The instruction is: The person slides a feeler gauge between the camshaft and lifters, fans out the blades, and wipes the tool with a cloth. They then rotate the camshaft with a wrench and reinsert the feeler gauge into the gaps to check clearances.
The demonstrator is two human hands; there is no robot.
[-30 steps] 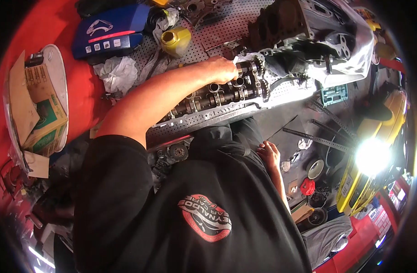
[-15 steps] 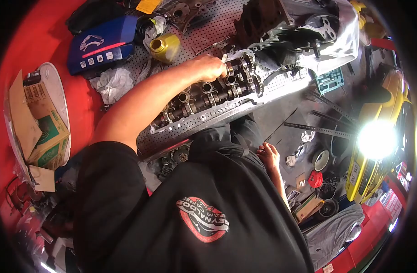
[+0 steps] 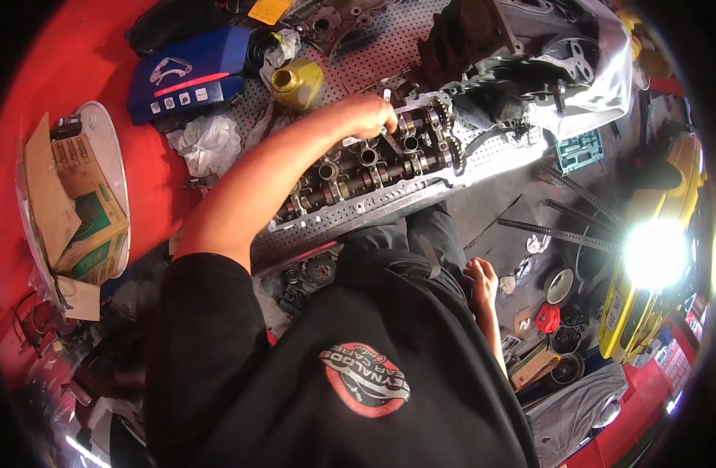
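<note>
My left hand (image 3: 371, 117) reaches over a cylinder head (image 3: 350, 183) with exposed camshafts, its fingers closed. A short pale end of a slim tool (image 3: 387, 95) sticks up by the fingers, and a flat metal strip shows just below them. I cannot make out whether these are one thing. The timing gear (image 3: 449, 134) sits to the right of this hand. My right hand (image 3: 480, 281) hangs beside my thigh, fingers loosely curled and apart, with nothing visible in it.
The head lies on a perforated metal bench (image 3: 295, 243). Behind my left arm are a yellow bottle (image 3: 305, 87), a blue box (image 3: 188, 74) and crumpled white paper (image 3: 206, 144). An engine block (image 3: 463, 43) stands at the back. A bright lamp (image 3: 654, 253) shines at right.
The view has shifted, so the scene sits slightly lower and further right. Against the cylinder head, my left hand has moved a little left, away from the timing gear. My right hand still hangs.
</note>
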